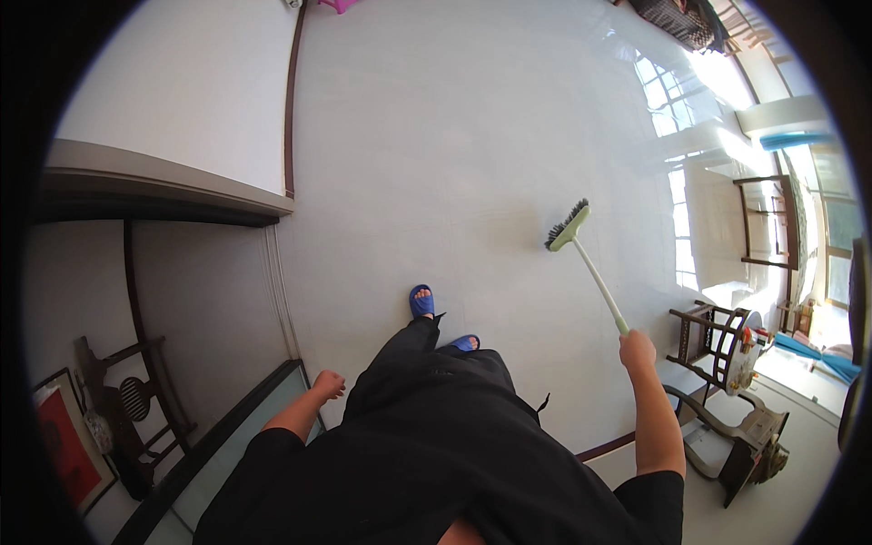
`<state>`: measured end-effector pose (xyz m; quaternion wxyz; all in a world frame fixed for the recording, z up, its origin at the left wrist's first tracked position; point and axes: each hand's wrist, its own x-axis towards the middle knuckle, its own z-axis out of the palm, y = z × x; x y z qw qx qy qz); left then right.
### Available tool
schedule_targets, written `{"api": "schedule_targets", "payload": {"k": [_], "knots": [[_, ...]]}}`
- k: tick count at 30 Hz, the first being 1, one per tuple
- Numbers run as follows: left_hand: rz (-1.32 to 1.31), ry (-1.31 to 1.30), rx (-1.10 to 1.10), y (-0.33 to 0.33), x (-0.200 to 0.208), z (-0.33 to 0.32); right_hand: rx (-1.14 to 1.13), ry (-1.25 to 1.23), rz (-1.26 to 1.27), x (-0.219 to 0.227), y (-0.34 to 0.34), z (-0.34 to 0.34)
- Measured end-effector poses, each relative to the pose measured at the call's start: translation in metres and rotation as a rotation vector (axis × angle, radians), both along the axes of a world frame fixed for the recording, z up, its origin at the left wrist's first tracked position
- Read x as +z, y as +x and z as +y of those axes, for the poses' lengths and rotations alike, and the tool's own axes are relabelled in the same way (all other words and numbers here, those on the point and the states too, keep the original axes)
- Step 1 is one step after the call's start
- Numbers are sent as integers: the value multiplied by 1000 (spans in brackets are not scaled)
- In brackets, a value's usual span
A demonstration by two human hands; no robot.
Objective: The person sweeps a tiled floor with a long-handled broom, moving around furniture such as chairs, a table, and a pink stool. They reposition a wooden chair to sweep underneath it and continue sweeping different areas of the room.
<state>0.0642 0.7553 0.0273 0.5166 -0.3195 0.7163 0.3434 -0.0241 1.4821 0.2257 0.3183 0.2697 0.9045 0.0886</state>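
Observation:
My right hand (pixel 638 350) is wrapped round the end of the pale handle of a broom (pixel 593 272). The broom reaches forward and to the left from my fist. Its light green head (pixel 570 227) carries dark bristles, which face away from me toward the far left. Whether the bristles touch the floor I cannot tell. My left hand (pixel 329 384) hangs at my left side with the fingers curled in, and nothing shows in it. It is near a dark-framed glass panel (pixel 300 392).
Glossy pale floor (pixel 436 136) spreads ahead of my blue slippers (pixel 421 301). On the right stand a round-topped table (pixel 745 350), a dark wooden armchair (pixel 749 427) and bright windows (pixel 836 218). A wall (pixel 195 100) and a doorway edge (pixel 163 177) lie left; a pink stool (pixel 337 4) is far ahead.

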Motion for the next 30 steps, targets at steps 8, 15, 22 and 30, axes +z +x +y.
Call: {"api": "schedule_targets", "payload": {"k": [8,15,22,30], "knots": [[252,227,99,-12,-28,58,271,-387,26,-15,-25,-115],[398,150,201,-21,10,55,617,-623,-62,-110,-168,-293],[174,-91,369,-66,88,60,738,-515,-71,-154,-261,-286],[169,30,179,-173,90,158,270,-302,-178,-130,-266,22]]}}
